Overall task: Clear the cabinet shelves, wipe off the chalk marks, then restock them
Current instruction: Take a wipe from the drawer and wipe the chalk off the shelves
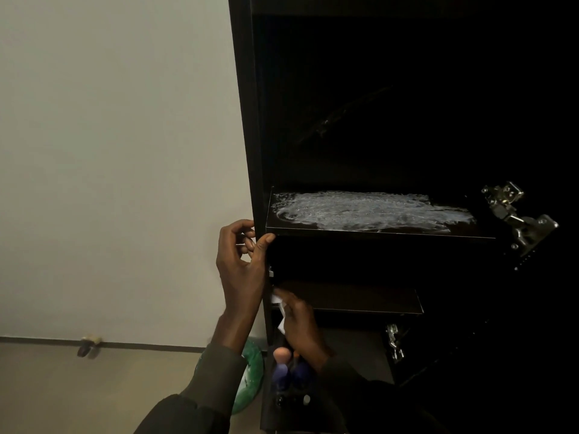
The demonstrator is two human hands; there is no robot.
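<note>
Left hand (242, 261) grips cabinet frame (250, 120); right hand (300, 321) clutches white cloth (280, 308); chalked shelf (376, 228) unwiped, smearing likely.

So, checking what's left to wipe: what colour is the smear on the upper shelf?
White chalk smear on the black shelf, head view.

I count two shelves: one chalk-smeared shelf (376, 228) just above my left fingers (247, 239), one bare shelf (351, 300) just beyond my right fingers (289, 300). Two metal hinges: one (517, 214) far right, one (393, 341) below. One white cloth (280, 308).
</note>
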